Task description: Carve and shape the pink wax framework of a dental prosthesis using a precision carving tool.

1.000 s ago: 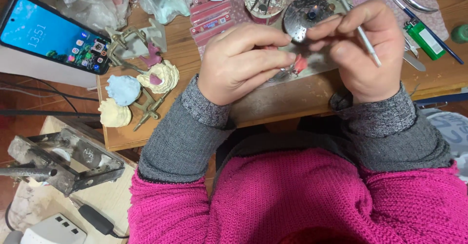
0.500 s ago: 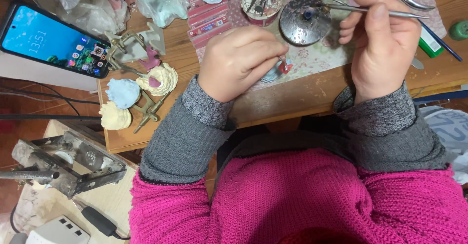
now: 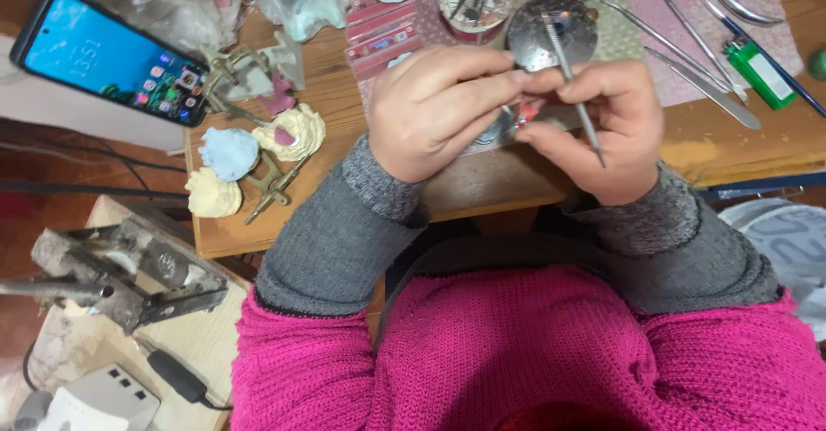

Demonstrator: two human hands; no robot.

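My left hand (image 3: 434,108) is closed around a small pink and metallic piece (image 3: 514,120), which shows only between the fingertips of both hands. My right hand (image 3: 602,126) grips a thin metal hand tool (image 3: 572,78) that slants from the round metal dish (image 3: 551,31) down past my fingers. The two hands meet fingertip to fingertip just above the near edge of the wooden table (image 3: 344,173). Most of the small piece is hidden by my fingers.
A lit phone (image 3: 107,57) leans at the far left. Plaster dental casts (image 3: 249,160) on brass frames lie at the table's left end. Several metal instruments (image 3: 688,48) and a green lighter (image 3: 759,71) lie at the right. A metal clamp (image 3: 112,272) stands lower left.
My right hand has come down from the round dish to meet my left hand, and the tool has turned from lying across to slanting downward. The view has shifted slightly.
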